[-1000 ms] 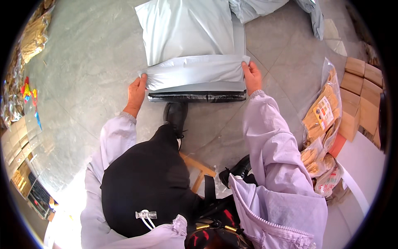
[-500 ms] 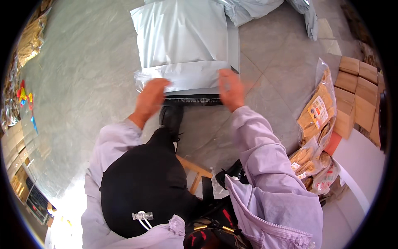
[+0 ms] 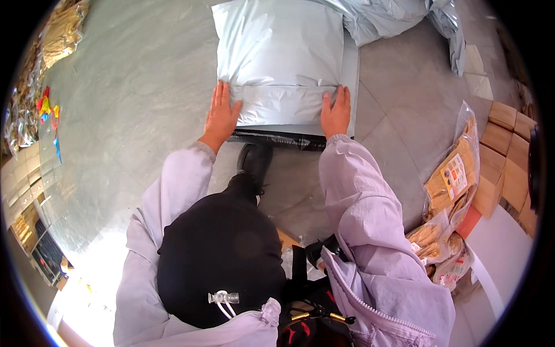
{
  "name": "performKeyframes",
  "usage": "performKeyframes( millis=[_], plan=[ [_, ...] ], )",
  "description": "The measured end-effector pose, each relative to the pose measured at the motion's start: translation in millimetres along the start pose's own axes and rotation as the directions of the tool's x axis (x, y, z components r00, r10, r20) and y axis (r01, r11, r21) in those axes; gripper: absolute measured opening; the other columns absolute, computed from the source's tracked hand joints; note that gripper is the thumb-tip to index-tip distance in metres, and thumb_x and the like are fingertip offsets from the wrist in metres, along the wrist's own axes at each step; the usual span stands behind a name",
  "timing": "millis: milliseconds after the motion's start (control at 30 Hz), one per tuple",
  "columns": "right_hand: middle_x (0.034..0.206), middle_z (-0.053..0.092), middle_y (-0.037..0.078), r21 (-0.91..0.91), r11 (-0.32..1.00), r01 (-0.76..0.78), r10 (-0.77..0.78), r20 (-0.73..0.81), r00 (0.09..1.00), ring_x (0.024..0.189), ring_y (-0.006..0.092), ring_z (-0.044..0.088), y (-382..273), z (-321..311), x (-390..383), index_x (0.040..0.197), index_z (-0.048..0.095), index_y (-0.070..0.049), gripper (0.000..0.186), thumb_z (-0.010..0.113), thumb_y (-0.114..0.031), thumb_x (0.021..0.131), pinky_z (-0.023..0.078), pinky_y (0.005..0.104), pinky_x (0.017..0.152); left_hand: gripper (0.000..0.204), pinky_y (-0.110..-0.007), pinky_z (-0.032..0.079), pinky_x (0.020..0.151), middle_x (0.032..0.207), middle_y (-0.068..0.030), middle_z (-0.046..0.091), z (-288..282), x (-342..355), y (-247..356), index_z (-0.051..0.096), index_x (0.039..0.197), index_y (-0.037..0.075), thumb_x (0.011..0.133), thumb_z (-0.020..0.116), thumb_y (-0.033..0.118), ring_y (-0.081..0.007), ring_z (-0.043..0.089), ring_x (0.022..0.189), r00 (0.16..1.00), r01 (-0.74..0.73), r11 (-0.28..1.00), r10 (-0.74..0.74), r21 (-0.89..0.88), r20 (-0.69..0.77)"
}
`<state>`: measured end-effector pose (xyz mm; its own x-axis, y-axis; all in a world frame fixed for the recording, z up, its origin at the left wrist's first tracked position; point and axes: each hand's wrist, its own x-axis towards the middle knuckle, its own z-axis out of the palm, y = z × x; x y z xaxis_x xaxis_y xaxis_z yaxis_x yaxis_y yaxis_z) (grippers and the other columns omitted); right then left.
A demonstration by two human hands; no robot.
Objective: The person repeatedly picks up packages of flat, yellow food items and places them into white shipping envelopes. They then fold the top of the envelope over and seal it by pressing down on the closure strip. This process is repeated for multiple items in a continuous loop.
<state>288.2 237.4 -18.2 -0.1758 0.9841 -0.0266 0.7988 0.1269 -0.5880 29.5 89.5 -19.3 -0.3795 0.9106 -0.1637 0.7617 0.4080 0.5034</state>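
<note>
A full silver-grey plastic mailing bag (image 3: 280, 49) lies in front of me, its near end folded over into a flat flap (image 3: 280, 104). My left hand (image 3: 221, 114) rests on the left end of that flap, fingers stretched out. On the flap's right end lies my right hand (image 3: 337, 113), fingers also straight and thumb apart. Neither hand grips anything. Beneath the bag, more grey plastic shows along the right side, and a black plastic edge (image 3: 289, 140) sticks out at the near side, close to my shoe (image 3: 255, 161).
More silver-grey bags (image 3: 384, 20) lie at the far right. Clear packs of brown dried food (image 3: 454, 173) and stacked cardboard boxes (image 3: 500, 156) stand on the right. Far left are more clear packs (image 3: 62, 34) and a small red, yellow and blue item (image 3: 49, 110) on the tiled floor.
Both hands, blurred in motion at the near edge before, now lie flat on the flap's two ends. The flap looks smoother and flatter. The view has shifted slightly.
</note>
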Motion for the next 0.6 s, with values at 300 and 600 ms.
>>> performKeyframes(
  millis=[300, 600],
  plan=[
    [0.094, 0.067, 0.005, 0.72, 0.454, -0.525, 0.051, 0.568, 0.822, 0.087, 0.013, 0.062, -112.4, -44.9, 26.7, 0.103, 0.062, 0.002, 0.023, 0.052, -0.016, 0.091, 0.049, 0.0291, 0.075, 0.043, -0.029, 0.046, 0.089, 0.118, -0.0109, 0.061, -23.0, 11.9, -45.3, 0.052, 0.128, 0.001, 0.089, 0.055, 0.018, -0.0201, 0.059, 0.104, 0.918, 0.375, 0.515, -0.319, -0.77, 0.234],
    [0.1, 0.066, 0.003, 0.757, -0.17, -0.631, -0.337, 0.558, 0.759, 0.084, 0.0084, 0.062, -214.7, -202.4, -6.6, 0.112, 0.059, 0.0, 0.024, 0.054, -0.015, 0.094, 0.051, 0.0235, 0.074, 0.057, -0.045, 0.038, 0.103, 0.142, -0.0108, 0.039, -92.9, -72.5, 79.0, 0.031, 0.141, 0.007, 0.096, 0.039, 0.04, -0.0273, 0.042, 0.126, 0.863, 0.488, -0.504, 0.153, -0.713, 0.482]
  ],
)
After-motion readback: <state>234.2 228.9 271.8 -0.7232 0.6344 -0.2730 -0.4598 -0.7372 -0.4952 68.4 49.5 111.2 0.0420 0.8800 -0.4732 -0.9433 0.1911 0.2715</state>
